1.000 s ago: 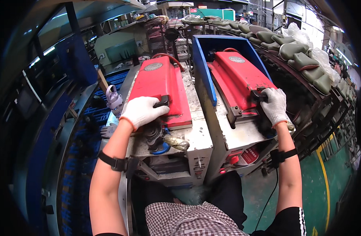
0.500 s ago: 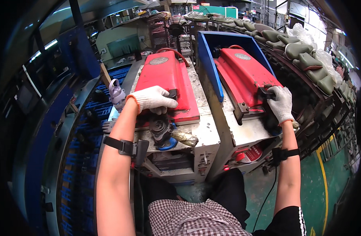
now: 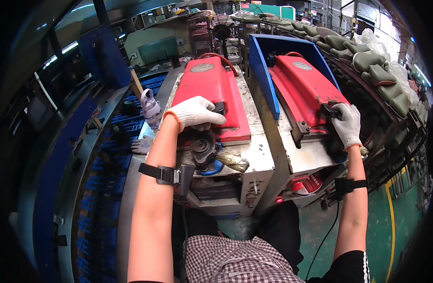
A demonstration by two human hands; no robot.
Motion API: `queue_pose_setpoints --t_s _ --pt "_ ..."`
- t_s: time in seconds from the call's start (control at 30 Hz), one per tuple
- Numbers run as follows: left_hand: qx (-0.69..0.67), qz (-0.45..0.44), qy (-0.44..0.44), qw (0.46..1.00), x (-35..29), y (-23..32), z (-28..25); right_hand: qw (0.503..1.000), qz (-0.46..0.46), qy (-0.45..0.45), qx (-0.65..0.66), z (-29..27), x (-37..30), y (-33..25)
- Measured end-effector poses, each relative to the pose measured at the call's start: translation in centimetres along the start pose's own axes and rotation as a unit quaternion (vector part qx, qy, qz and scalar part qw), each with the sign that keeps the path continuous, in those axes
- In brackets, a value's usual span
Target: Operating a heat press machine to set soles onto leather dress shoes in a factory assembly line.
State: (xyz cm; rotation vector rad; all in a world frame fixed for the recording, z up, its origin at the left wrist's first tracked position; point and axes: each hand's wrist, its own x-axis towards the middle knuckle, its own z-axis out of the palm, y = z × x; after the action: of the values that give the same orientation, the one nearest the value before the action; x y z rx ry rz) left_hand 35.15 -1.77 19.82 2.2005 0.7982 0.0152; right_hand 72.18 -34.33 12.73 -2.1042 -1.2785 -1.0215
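Two machines with red metal covers stand side by side in front of me. My left hand (image 3: 196, 113), in a white knit glove with an orange cuff, is closed around the black handle (image 3: 220, 108) at the front of the left red cover (image 3: 202, 86). Gloved the same way, my right hand (image 3: 347, 123) grips the black handle (image 3: 331, 110) on the front end of the right red cover (image 3: 305, 80). Both covers look lowered. Below my left hand are a dark round knob-like part (image 3: 202, 145) and a crumpled, wrapped bundle (image 3: 233, 161) on the machine's ledge.
A blue metal guard (image 3: 264, 78) surrounds the back and left of the right machine. Olive-green padded pieces (image 3: 367, 61) fill a rack on the right. A lilac bottle (image 3: 151, 107) and a grey glove (image 3: 142, 145) lie on the left bench. Cables hang from my forearm straps.
The whole view has swung slightly, so everything sits a little further right. Both hands remain on the handles, and the covers have not visibly moved.
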Motion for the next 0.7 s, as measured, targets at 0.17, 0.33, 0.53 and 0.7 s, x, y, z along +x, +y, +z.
queue_pose_setpoints --t_s 0.17,0.33,0.53,0.7 --pt "0.002 0.004 0.022 1.000 -0.6 0.3 -0.1 1.000 0.001 0.006 0.018 0.0 0.4 -0.3" --pt "0.027 0.040 0.034 0.998 -1.0 -0.1 0.4 0.998 -0.030 0.036 0.039 0.2 0.0 -0.3" --pt "0.077 0.034 0.067 0.994 -1.7 0.4 0.6 0.999 -0.012 0.029 0.029 0.2 -0.2 0.0" --pt "0.131 0.038 0.095 0.986 -2.2 1.2 0.7 0.999 -0.005 0.029 0.028 0.1 -0.1 0.2"
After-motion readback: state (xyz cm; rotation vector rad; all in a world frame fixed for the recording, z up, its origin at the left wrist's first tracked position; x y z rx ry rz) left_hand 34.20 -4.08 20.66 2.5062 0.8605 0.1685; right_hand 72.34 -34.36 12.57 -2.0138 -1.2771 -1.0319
